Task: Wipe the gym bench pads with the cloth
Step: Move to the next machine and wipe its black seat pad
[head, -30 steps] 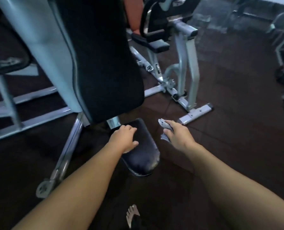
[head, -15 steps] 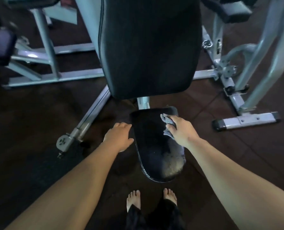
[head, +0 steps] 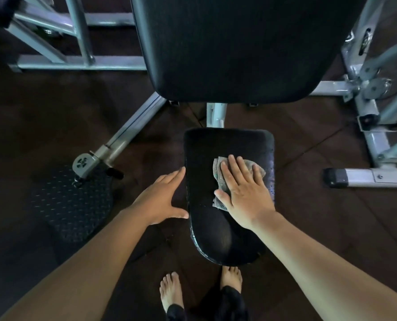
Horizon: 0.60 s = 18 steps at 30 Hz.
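A black seat pad point(head: 202, 158) of the gym bench lies below me, with the large black back pad point(head: 234, 47) rising behind it. A grey cloth point(head: 218, 172) lies on the right half of the seat pad. My right hand point(head: 246, 193) presses flat on the cloth with straight fingers, covering most of it. My left hand point(head: 162, 198) rests against the seat pad's left edge, fingers straight and thumb spread toward the pad.
The bench's grey metal legs point(head: 128, 133) run out left, ending over a dark round studded plate point(head: 77, 202) on the floor. Another machine's grey frame point(head: 373, 135) stands at the right. More frame bars point(head: 77, 63) cross the upper left. My bare feet point(head: 169, 293) stand below the pad.
My view has swung to face the bench squarely. My right hand carried the cloth from beside the seat pad onto it and now lies flat on it. My left hand slid to the pad's left edge.
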Each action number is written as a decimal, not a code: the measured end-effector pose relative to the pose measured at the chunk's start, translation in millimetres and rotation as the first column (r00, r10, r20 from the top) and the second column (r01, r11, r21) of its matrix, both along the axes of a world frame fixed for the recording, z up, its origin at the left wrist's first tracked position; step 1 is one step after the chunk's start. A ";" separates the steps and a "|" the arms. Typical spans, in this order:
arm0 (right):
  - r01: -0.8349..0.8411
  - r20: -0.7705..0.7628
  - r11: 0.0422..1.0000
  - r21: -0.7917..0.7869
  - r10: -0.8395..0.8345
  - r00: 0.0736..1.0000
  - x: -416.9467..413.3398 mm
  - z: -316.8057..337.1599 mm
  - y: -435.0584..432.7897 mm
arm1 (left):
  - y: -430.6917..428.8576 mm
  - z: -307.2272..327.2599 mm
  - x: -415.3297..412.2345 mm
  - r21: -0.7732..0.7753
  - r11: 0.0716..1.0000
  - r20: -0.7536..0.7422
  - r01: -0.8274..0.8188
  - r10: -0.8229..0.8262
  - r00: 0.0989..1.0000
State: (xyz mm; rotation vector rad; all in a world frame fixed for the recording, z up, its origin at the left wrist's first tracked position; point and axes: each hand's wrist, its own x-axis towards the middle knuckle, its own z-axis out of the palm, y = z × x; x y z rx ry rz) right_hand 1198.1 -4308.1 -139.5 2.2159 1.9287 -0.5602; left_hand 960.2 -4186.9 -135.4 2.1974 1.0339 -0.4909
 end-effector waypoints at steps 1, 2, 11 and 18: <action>-0.017 0.013 1.000 0.001 0.017 1.000 1.6 -0.8 0.2 | -0.9 -1.7 -0.8 -0.008 1.000 0.012 -0.002 0.002 1.000; -0.034 0.018 0.999 0.006 0.034 0.999 5.5 -0.8 2.2 | -1.3 -3.0 -1.2 -0.013 1.000 0.022 -0.002 0.003 1.000; 0.141 0.008 0.986 0.091 -0.143 0.990 46.0 -11.9 68.2 | 1.8 -15.3 -3.7 -0.001 1.000 0.097 0.016 -0.016 0.995; 0.097 -0.028 0.992 0.081 -0.095 0.995 17.7 -4.4 -31.5 | 0.4 -21.5 -6.1 -0.014 1.000 0.106 0.002 -0.001 0.994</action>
